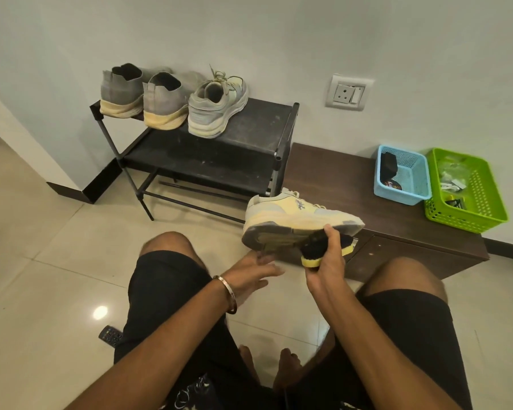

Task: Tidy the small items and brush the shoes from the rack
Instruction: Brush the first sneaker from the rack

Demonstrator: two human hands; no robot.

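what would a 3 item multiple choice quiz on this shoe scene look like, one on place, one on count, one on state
1. Where is the blue basket?
A. on the rack
B. on the low brown cabinet, beside the green basket
C. on the floor

2. How many shoes stand on the rack?
A. three
B. one
C. five

3. What is the right hand doing?
A. hanging idle
B. resting on a knee
C. gripping the brush against the sole of the pale sneaker

Answers: B, both baskets sit side by side on the cabinet; A, two grey and one pale; C, fingers curl round the brush.

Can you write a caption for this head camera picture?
Right hand brushes a pale sneaker's sole with a black brush; three shoes wait on the rack.
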